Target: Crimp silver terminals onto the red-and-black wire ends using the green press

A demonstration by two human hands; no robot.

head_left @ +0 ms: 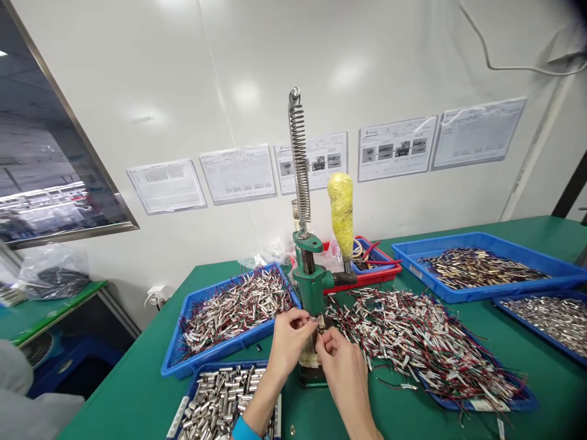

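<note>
Your left hand (pixel 288 335) and right hand (pixel 338 357) meet at the base of the green hand press (pixel 310 282), fingers pinched narrow around a small metal sleeve (pixel 316 319) that sits just under the press head. Both sets of fingertips touch that piece; whether a wire runs from it is too small to tell.

Going from your left: a blue tray of wired sleeves (pixel 232 311) lies just beside your left hand, and nearer you, under your left forearm, a second blue tray holds bare metal tubes (pixel 215 397). The press stands in the middle of the green table (pixel 137 391), its tall coil spring (pixel 299 162) rising upright and its yellow-wrapped lever handle (pixel 341 211) standing up just to the right. Behind the press sits a red tray (pixel 376 275). To the right of your right hand a heap of sleeves with red and black wires (pixel 422 342) spreads over another blue tray. Farther right, well apart from your hands, are two more blue trays (pixel 481 269) of parts.
</note>
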